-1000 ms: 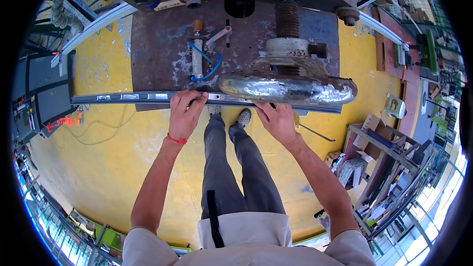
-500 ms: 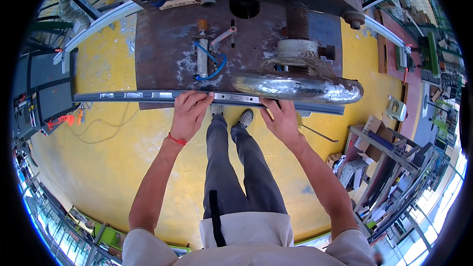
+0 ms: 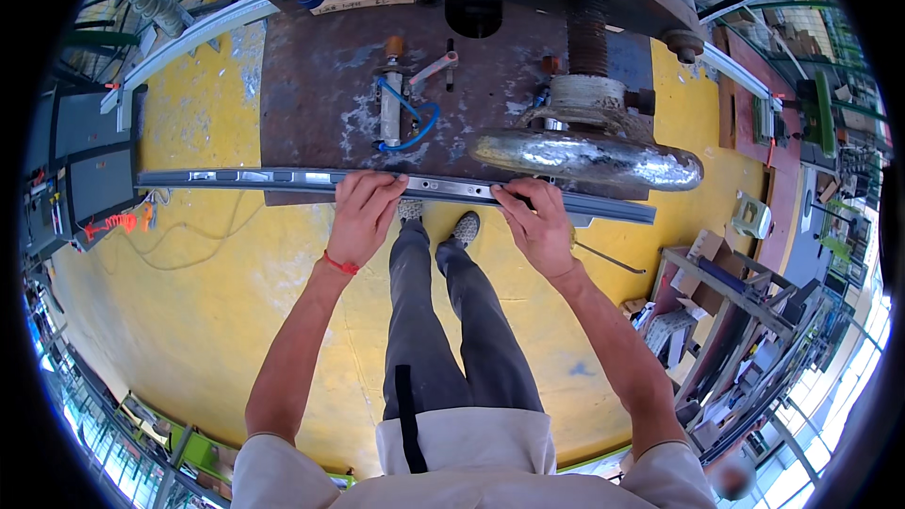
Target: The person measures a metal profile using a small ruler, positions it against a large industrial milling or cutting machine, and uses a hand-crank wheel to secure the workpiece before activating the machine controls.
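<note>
We hold a long grey bar [image 3: 452, 189] in both hands. It goes from side to side along the near edge of the brown bench [image 3: 311, 94], and its left end sticks out far past it. We cannot tell if it touches the bench. Our left hand [image 3: 363, 219] pinches the bar with its fingers close together. Our right hand [image 3: 538, 223] pinches it too, near a small dark hole. A shiny round wheel [image 3: 589, 160] is just past our right hand. A small metal tube [image 3: 390, 113] with a blue hose [image 3: 429, 136] is on the bench. We wear a red band [image 3: 341, 266] on our left wrist.
</note>
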{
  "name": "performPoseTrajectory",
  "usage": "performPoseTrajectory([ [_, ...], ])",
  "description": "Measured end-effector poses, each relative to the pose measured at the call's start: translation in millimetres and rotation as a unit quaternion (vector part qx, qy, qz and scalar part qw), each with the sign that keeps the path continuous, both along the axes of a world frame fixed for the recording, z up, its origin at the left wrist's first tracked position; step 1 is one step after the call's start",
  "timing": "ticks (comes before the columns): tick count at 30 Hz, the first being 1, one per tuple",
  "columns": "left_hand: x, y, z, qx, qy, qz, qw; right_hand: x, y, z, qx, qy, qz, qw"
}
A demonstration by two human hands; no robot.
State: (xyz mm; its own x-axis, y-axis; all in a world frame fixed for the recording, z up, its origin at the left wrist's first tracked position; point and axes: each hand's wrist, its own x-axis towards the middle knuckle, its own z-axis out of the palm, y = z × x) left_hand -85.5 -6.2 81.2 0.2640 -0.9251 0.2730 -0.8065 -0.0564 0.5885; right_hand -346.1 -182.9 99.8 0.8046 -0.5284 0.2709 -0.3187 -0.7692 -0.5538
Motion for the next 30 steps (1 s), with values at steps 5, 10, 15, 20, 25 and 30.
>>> performPoseTrajectory([
  [5, 1.4, 0.1, 4.7, 0.014, 0.001, -0.019, 1.000, -2.0, 1.3, -1.9, 0.024, 0.001, -0.018, 1.000],
  [10, 3.5, -0.1, 4.5, 0.010, 0.003, -0.037, 0.999, -2.8, 1.1, -4.5, 0.013, -0.001, -0.020, 1.000],
  [15, 3.3, 1.9, 1.7, 0.009, 0.003, -0.029, 1.000, -1.7, 3.3, -6.4, -0.006, 0.011, -0.018, 1.000],
  [20, 2.7, 2.1, 2.8, 0.011, 0.008, -0.022, 1.000, -0.7, 7.2, -2.7, -0.014, 0.024, -0.031, 0.999],
  [25, 3.5, 1.7, 0.5, 0.007, 0.009, -0.023, 1.000, -3.9, 7.4, -6.6, -0.020, 0.020, -0.032, 0.999],
  [30, 3.1, 2.0, 0.5, 0.010, 0.018, -0.012, 1.000, -7.6, 4.0, -7.6, -0.004, 0.003, -0.008, 1.000],
])
